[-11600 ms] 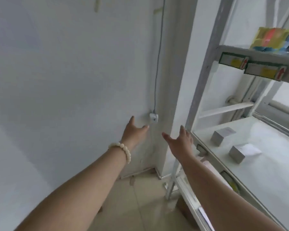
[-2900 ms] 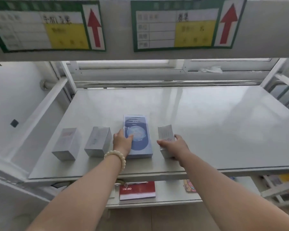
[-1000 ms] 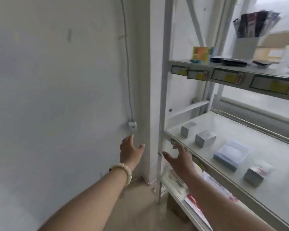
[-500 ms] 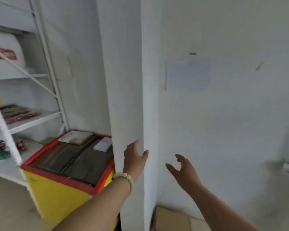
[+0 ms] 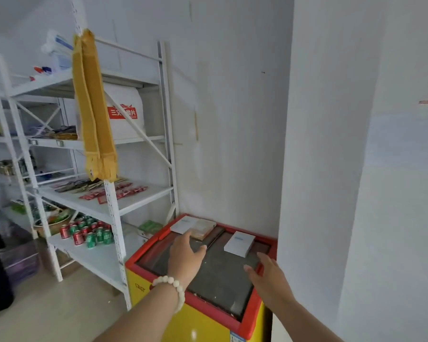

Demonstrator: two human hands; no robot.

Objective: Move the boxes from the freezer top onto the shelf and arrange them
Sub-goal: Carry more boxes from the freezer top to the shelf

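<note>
Lying on the dark top of the freezer (image 5: 143, 290) are a near white box (image 5: 239, 243) with a blue mark, a far white box (image 5: 184, 224) and a tan box (image 5: 204, 229). Spread wide are the left grip (image 5: 185, 260) and right grip (image 5: 269, 280).

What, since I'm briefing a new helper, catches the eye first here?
The yellow freezer with its red rim stands low centre, a white box on its dark lid and two flat boxes at its far corner. The left hand and right hand hover over it, open and empty. At left, mustard strips hang on a white rack.
</note>
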